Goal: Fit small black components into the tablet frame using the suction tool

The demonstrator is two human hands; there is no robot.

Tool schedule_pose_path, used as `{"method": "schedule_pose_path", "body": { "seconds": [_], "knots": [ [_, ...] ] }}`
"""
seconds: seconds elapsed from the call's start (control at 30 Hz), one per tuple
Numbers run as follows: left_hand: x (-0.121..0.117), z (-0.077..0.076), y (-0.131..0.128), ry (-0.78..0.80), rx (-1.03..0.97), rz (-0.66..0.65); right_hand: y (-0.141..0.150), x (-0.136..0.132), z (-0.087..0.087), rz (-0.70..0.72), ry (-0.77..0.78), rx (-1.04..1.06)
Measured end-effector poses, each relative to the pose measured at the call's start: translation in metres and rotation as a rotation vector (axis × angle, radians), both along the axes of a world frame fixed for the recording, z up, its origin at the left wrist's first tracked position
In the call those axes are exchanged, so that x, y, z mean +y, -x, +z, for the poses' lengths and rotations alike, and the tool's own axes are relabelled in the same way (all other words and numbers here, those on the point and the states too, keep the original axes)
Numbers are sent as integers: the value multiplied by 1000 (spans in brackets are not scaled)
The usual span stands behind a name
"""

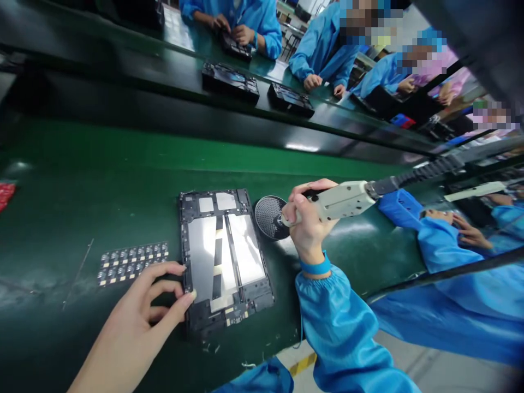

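An opened tablet chassis (pixel 225 256) with silver panels lies flat on the green bench mat (pixel 102 185). My left hand (pixel 151 305) rests at its left edge, thumb and forefinger pinching the frame. My right hand (pixel 307 224) is wrapped round a beige electric screwdriver (pixel 344 201), held sideways just right of the tablet, its tip over a round black mesh dish (pixel 268 217). A cable runs from the tool to the upper right.
A strip of small black parts (pixel 133 263) lies left of the tablet. On the dark conveyor (pixel 164 60) behind sit more tablet frames (pixel 231 79). Several people in blue coats work across it and at my right (pixel 450 245).
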State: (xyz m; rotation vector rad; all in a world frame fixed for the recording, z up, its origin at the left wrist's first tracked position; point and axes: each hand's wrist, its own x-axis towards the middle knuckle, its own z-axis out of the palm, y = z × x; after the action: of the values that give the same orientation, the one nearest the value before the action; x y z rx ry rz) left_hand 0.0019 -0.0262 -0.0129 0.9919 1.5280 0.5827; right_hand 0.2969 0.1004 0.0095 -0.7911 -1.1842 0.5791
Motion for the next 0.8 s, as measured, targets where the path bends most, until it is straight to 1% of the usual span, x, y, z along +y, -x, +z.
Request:
{"method": "schedule_pose_path", "body": {
  "seconds": [0.23, 0.4, 0.53, 0.6, 0.67, 0.73, 0.8],
  "knots": [
    [-2, -1, -3, -37, 6, 67, 1, 0, -1, -28, 56, -1],
    [-4, 6, -9, -39, -18, 93, 0, -2, -2, -31, 79, -12],
    [-5, 10, -13, -45, -31, 121, -1, 1, -5, -38, 57, -25],
    [-2, 9, -11, -41, -45, 94, -2, 3, -4, -33, 46, -28],
    [4, 9, -8, -30, -59, 38, -1, 4, 1, -15, 39, -42],
    [13, 11, -6, -30, -86, -62, 3, 0, 10, 1, 18, -60],
    [24, 14, -5, -72, -115, -168, 16, -11, 22, 34, -30, -63]
  ]
}}
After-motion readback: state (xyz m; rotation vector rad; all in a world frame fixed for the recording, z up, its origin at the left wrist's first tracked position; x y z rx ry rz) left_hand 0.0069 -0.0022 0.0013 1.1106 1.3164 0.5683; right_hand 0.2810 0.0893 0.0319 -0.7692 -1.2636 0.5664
